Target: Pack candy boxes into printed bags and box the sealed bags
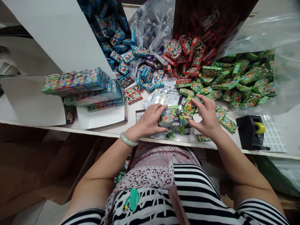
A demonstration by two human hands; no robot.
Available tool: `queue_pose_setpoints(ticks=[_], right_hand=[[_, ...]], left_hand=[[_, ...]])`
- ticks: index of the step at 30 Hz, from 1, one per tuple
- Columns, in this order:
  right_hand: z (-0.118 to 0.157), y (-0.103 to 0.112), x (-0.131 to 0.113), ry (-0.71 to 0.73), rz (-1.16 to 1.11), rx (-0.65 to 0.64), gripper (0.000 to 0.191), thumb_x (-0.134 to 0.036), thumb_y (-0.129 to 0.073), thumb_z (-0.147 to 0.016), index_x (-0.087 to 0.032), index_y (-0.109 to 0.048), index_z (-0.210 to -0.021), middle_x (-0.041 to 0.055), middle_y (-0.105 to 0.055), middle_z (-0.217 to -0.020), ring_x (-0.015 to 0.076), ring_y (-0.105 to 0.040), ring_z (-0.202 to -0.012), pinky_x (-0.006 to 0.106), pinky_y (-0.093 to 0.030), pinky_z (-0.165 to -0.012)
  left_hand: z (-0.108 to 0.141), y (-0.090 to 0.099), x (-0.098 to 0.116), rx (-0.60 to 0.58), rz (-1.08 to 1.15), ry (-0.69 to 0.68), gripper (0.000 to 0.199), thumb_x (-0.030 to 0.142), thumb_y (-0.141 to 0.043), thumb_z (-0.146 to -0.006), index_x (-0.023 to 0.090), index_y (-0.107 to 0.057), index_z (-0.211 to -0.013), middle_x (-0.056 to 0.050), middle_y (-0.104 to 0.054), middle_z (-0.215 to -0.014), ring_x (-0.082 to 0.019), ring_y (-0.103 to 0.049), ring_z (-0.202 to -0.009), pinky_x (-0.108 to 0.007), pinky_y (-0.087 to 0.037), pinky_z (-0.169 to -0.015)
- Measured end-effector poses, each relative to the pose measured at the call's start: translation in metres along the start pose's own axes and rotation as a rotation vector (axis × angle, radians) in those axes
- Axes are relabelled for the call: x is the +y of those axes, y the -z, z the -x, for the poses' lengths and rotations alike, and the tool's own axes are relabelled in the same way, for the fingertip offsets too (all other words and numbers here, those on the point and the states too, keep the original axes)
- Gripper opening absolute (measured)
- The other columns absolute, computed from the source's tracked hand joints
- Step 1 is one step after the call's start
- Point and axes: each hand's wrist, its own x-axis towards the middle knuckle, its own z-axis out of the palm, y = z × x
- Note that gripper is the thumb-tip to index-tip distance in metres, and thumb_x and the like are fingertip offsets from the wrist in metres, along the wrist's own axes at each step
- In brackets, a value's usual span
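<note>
My left hand point(153, 120), with a pale bangle at the wrist, is closed on a black-and-green printed packet point(169, 117), thumb along its lower edge and fingers over its top left. Close beside it, my right hand point(206, 116) pinches a small green candy box point(188, 107) between thumb and fingertips. The box is tilted and partly overlaps the packet's right side. Under both hands lie more flat printed packets point(172, 97), some showing white labels and barcodes. Two small red boxes point(133, 93) lie left of these packets.
Piles of blue boxes point(120, 47), red boxes point(185, 53) and green boxes point(248, 78) spread along the back. Stacked multi-box blocks point(77, 82) stand left on a white carton. A black tape dispenser point(249, 132) sits near the table's front edge point(281, 154), beside a white sheet point(273, 132).
</note>
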Motion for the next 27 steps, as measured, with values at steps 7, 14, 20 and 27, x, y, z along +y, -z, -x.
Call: queue_pose_setpoints(ticks=[7,14,20,27], right_hand=[[0.000,0.006,-0.007,0.212,0.019,-0.256,0.069,-0.023,-0.067,-0.080,-0.021,-0.043,-0.145,0.0162,-0.046,-0.147,0.0373,-0.042,-0.130,0.057,-0.039,-0.110],[-0.003,0.017,-0.002,0.281,-0.199,-0.471,0.064,-0.027,-0.066,-0.084,-0.025,-0.045,-0.144,0.0154,-0.048,-0.144,0.0341,-0.044,-0.133,0.057,-0.042,-0.109],[-0.011,0.018,0.001,0.266,-0.288,-0.498,0.066,-0.029,-0.066,-0.083,-0.026,-0.044,-0.145,0.0160,-0.046,-0.147,0.0343,-0.042,-0.138,0.059,-0.038,-0.112],[-0.024,0.013,-0.006,0.234,-0.227,-0.504,0.067,-0.031,-0.065,-0.087,-0.026,-0.040,-0.149,0.0175,-0.041,-0.153,0.0356,-0.040,-0.141,0.062,-0.033,-0.115]], left_hand=[[0.010,-0.001,-0.005,0.070,-0.071,-0.033,0.108,0.054,-0.081,-0.070,0.017,-0.023,-0.153,-0.019,-0.047,-0.137,-0.038,-0.048,-0.126,-0.053,-0.042,-0.109],[0.015,0.002,-0.005,0.077,-0.054,-0.071,0.102,0.057,-0.079,-0.072,0.014,-0.029,-0.151,-0.021,-0.049,-0.135,-0.037,-0.051,-0.125,-0.051,-0.045,-0.107],[0.020,0.010,-0.004,0.007,0.025,-0.118,0.099,0.062,-0.074,-0.075,0.016,-0.031,-0.151,-0.021,-0.049,-0.138,-0.037,-0.050,-0.126,-0.052,-0.045,-0.107],[0.015,0.002,0.000,0.041,0.124,-0.082,0.099,0.060,-0.075,-0.074,0.018,-0.030,-0.152,-0.020,-0.048,-0.139,-0.037,-0.049,-0.129,-0.053,-0.046,-0.107]])
